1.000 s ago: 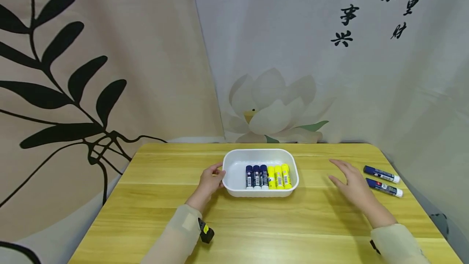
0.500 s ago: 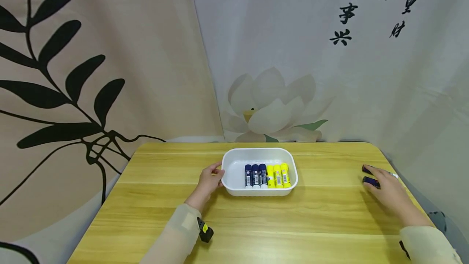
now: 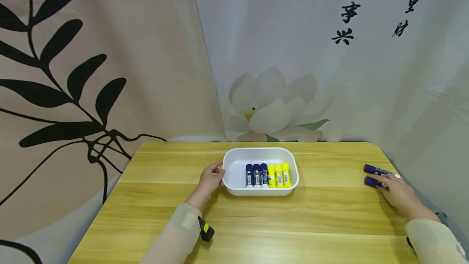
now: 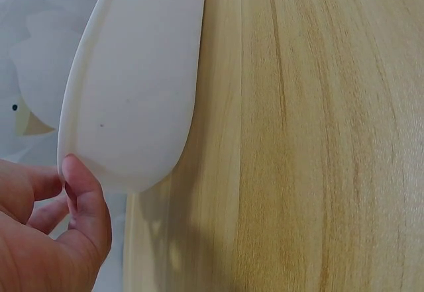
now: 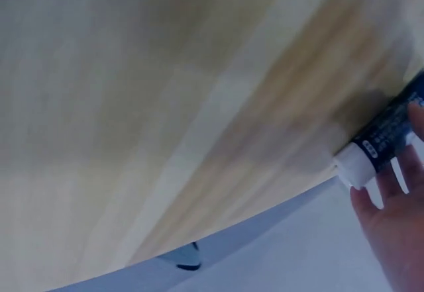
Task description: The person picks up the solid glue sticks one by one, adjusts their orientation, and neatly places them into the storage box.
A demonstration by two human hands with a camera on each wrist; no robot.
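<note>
My left hand (image 3: 209, 181) pinches the left end of a white plastic tray (image 3: 234, 170). In the left wrist view its thumb and fingers meet at the rim of the tray (image 4: 139, 80). Three dark blue glue sticks (image 3: 256, 176) and three yellow glue sticks (image 3: 279, 176) lie side by side inside. Far to the right, my right hand (image 3: 401, 195) grips the nearer of two loose blue glue sticks (image 3: 371, 182), thumb and fingers on either side of it. The farther loose glue stick (image 3: 374, 169) lies just beyond, partly covered by the fingers.
The wooden table (image 3: 311, 223) carries the tray near its back middle. Its right edge runs close by the loose glue sticks. A printed curtain (image 3: 384, 93) hangs behind the back edge.
My right hand has moved right, from beside the tray to the two loose glue sticks, and has taken hold of the nearer one. The left hand and tray stay put.
</note>
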